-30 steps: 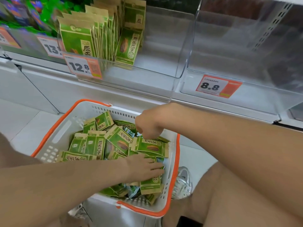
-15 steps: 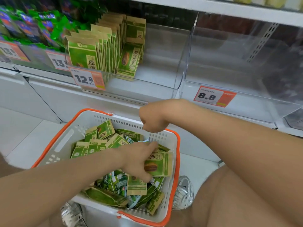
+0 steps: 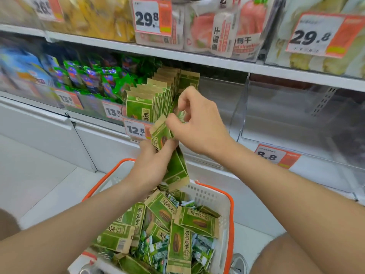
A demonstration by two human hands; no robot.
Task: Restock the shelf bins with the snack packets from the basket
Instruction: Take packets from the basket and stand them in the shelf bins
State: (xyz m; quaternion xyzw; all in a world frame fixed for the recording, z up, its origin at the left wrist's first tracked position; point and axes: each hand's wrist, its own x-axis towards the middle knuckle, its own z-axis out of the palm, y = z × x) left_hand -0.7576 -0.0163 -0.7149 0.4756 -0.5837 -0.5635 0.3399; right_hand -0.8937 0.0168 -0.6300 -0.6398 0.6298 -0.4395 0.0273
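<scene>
In the head view, the step in hand is judged to be the transfer of packets from basket to bin. A bunch of green snack packets [image 3: 174, 167] is gripped by the left hand [image 3: 153, 163], whose fingers are curled round it above the basket [image 3: 229, 210]. A single packet [image 3: 182, 115] is pinched between thumb and forefinger of the right hand [image 3: 199, 125], the other fingers being loosely bent. It is held just in front of the shelf bin [image 3: 217, 99], beside the upright row of packets [image 3: 150, 99]. The next move is thought to call for this packet to be turned upright and slid in at the right end of the row. Many loose packets [image 3: 195, 220] and small sachets [image 3: 202, 249] are left in the basket. Entry is hemmed in by the bin's front lip, where a price label [image 3: 136, 129] is fixed, and by the shelf board [image 3: 197, 58] overhead. A second clear bin [image 3: 296, 119] stands to the right.
</scene>
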